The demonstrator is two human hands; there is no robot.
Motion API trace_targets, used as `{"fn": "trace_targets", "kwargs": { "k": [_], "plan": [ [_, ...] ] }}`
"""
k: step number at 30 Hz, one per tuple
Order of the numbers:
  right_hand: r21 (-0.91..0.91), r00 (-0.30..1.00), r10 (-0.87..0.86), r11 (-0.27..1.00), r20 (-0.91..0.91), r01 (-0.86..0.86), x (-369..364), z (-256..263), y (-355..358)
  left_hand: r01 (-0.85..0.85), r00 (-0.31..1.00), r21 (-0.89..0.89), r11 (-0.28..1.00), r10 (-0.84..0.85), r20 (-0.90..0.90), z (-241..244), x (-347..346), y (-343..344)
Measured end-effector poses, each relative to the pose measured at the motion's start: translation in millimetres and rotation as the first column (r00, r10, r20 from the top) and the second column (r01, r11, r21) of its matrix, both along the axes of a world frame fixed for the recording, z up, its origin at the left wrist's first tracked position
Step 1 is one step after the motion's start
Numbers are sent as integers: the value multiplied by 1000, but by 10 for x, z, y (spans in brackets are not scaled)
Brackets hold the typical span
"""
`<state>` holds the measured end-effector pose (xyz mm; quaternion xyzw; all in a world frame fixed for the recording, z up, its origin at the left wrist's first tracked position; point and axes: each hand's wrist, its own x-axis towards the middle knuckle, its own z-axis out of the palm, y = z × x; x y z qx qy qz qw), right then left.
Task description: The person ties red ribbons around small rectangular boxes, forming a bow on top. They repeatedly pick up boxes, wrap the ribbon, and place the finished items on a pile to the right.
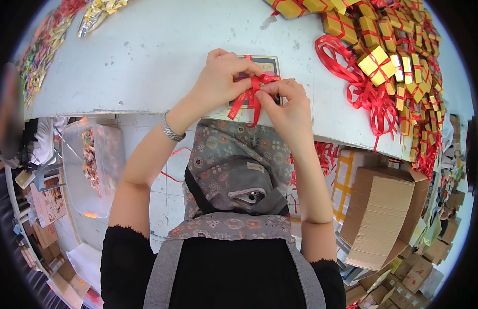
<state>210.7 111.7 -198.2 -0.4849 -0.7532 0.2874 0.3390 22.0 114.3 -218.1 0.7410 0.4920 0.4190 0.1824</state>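
Observation:
A small gold-edged box [270,61] with a dark printed top lies flat near the front edge of the white table [154,73]. Red printed satin ribbon [256,101] crosses it, with a knot or part-formed bow on top and two tails hanging towards me. My left hand [227,75] pinches the ribbon at the knot between thumb and forefinger. Close beside it on the right, my right hand [287,102] grips the ribbon between thumb and forefinger. Both hands cover parts of the box, and the fingertips hide how the ribbon is looped.
Many gold boxes [377,65] tied with red ribbon are piled at right, beside loose red ribbons [360,89]. Wrapped sweets [49,50] lie far left. Below the table stand a clear plastic bin [74,174] and an open cardboard carton [381,216]. I wear a patterned apron [231,224].

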Motion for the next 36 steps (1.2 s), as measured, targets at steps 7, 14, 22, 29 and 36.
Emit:
{"fn": "trace_targets", "kwargs": {
  "k": [7, 14, 22, 29, 36],
  "plan": [
    [120, 986, 140, 981, 87, -149, 51, 27, 311, 105, 967, -311, 944, -25, 252, 143, -52, 8],
    [-30, 926, 367, 928, -85, -371, -10, 130, 478, 97, 951, -341, 935, 13, 308, 121, -55, -52],
    [145, 977, 213, 968, -29, -206, -54, -54, 394, 55, 978, -103, 993, -33, 204, 11, -23, -100],
    [299, 998, 19, 954, -65, 1, -183, -193, 254, 5, 1000, -29, 1000, -5, -18, 140, -27, -91],
    [384, 1000, -5, 923, -22, 13, -202, -237, 205, -439, 876, 53, 897, 440, -198, 66, 329, -283]
  ]
}}
